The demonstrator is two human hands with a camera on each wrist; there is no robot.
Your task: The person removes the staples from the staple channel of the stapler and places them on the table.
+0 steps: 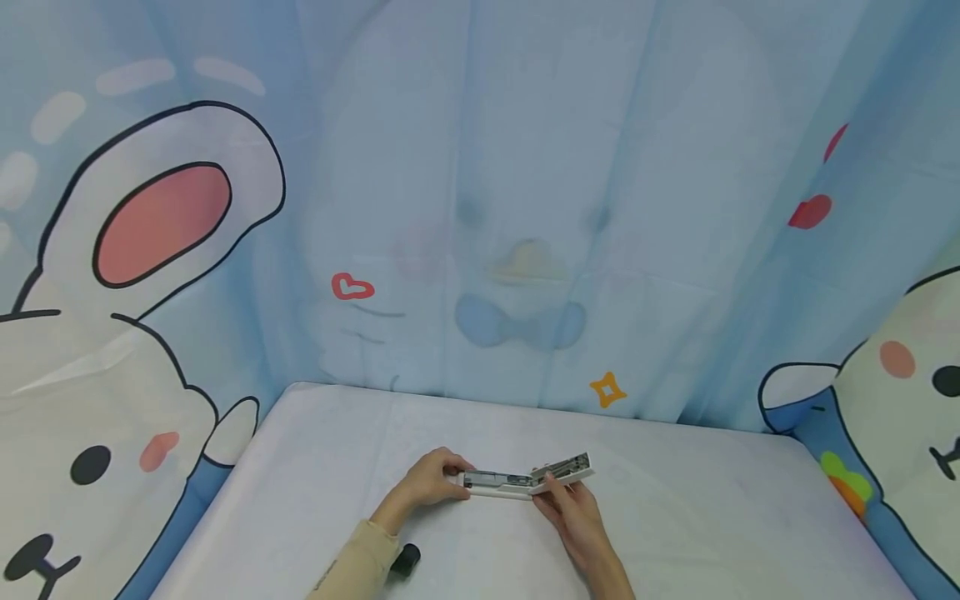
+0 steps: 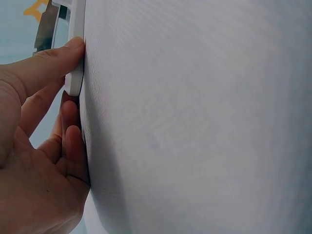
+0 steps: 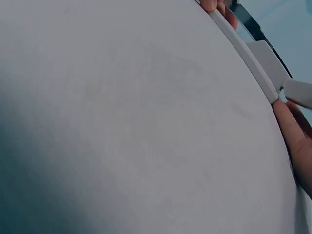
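White tabletop (image 1: 675, 500): white stapler (image 1: 525, 481) hinged open, metal showing; left hand (image 1: 427, 483), right hand (image 1: 573, 512) fingers grasping ends.

white plastic stapler (image 1: 525, 479) (metal inside), matt cloth (image 1: 675, 500).

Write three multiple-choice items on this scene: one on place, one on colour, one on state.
1. Where does the stapler lie?
A. on the white table
B. on the floor
C. on a shelf

2. What colour is the small cylinder by the left sleeve?
A. red
B. black
C. yellow

3. How is the stapler?
A. shut flat
B. swung open, metal channel showing
C. in two separate pieces

Answers: A, it rests on the tabletop between the left hand and right hand; B, it looks dark black; B, the top part tilts up at the right end.
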